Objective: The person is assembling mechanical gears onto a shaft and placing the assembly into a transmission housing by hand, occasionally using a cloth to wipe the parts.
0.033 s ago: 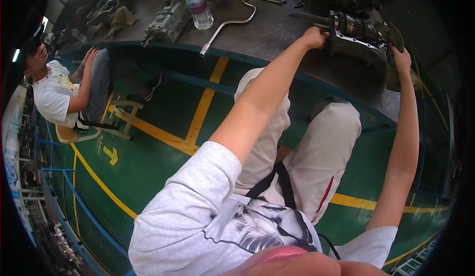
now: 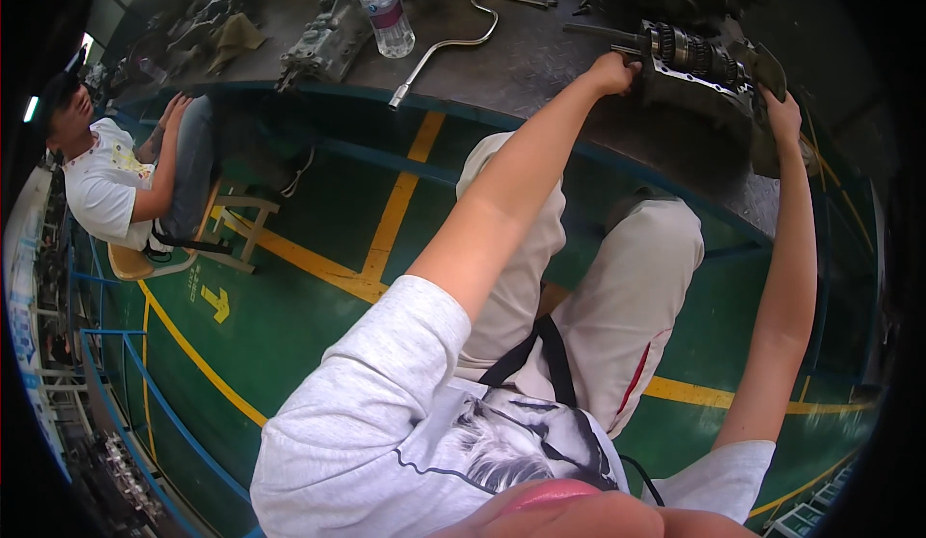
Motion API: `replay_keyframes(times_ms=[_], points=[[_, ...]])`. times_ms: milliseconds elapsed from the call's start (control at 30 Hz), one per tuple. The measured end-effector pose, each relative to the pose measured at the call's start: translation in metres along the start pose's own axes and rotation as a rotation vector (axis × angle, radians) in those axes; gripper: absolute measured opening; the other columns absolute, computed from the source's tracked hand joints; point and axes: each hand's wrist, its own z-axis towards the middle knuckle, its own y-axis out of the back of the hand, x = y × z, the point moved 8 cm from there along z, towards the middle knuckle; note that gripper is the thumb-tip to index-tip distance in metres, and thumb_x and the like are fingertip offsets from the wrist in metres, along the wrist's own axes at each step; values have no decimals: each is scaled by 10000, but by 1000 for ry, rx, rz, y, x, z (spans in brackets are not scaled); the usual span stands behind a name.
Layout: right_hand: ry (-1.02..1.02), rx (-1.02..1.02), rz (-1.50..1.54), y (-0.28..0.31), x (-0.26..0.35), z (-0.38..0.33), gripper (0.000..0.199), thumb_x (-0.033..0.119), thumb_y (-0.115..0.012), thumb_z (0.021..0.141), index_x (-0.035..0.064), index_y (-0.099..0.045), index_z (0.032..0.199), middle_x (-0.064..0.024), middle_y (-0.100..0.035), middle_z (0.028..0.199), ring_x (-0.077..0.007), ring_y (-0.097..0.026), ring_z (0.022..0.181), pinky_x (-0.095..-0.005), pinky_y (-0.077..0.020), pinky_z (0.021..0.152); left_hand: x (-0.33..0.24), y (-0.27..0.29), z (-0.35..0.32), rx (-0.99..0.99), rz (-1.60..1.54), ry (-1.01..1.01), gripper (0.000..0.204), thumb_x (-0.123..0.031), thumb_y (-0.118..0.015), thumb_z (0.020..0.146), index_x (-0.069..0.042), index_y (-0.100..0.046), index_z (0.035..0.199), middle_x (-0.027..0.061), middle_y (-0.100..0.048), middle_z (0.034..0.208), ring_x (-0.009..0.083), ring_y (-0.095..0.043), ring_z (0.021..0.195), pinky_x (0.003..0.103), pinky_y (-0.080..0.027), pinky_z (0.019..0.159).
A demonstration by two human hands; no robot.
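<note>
A gearbox [image 2: 704,84], its housing half open with a stack of gears on a shaft [image 2: 694,53] showing, rests at the right part of the dark metal workbench [image 2: 526,80]. At its left end, just below the long protruding shaft [image 2: 603,32], my left hand [image 2: 613,74] is closed on the housing; its fingertips are partly hidden. My right hand [image 2: 782,115] grips the opposite end, with the thumb up along the casing and the other fingers hidden behind it.
Left along the bench are a bent speed-handle wrench [image 2: 446,46], a water bottle [image 2: 388,12], a metal valve-body-like part [image 2: 326,48] and a brown cloth [image 2: 236,38]. Small tools [image 2: 529,0] lie farther back. A seated person [image 2: 125,176] is at the far left. Blue rails [image 2: 183,413] edge the floor.
</note>
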Motion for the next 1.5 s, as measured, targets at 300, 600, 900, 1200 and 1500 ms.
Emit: replay_keyframes(times_ms=[300,600,900,1200,1500], points=[[-8,-3,-31,0,0,-7,591,548,-611,758,91,-633,1132,-204,-633,1088,-372,-569,1071,-419,-433,906,7,-5,6,-9,33,68,456,-388,-493,913,18,-609,1084,198,-654,925,314,-649,716,376,-522,673],[8,-13,0,6,15,-11,563,547,-608,767,120,-642,1132,-183,-626,1134,-363,-564,1099,-430,-435,911,31,-4,26,-56,6,251,426,-417,-484,899,-71,-608,684,77,-529,572,159,-467,478,341,-377,424],[49,-58,31,16,44,-26,542,513,-610,770,102,-625,1123,-195,-617,1136,-378,-554,1101,-453,-436,913,25,51,6,-444,-518,280,257,-177,-396,845,-12,-588,797,109,-589,634,248,-564,510,371,-404,444],[77,-217,94,39,55,-42,386,379,-600,817,65,-647,1037,-216,-632,1024,-411,-562,1019,-445,-452,845,57,73,-36,-823,-1479,595,319,-300,-321,873,-55,-523,854,110,-562,700,236,-537,618,340,-459,585],[195,-491,196,114,94,-49,305,267,-613,822,-2,-640,964,-247,-638,921,-433,-589,919,-454,-465,783,42,72,1,-456,-1680,228,322,-293,-341,925,-64,-568,939,112,-666,935,248,-635,884,383,-525,777]])
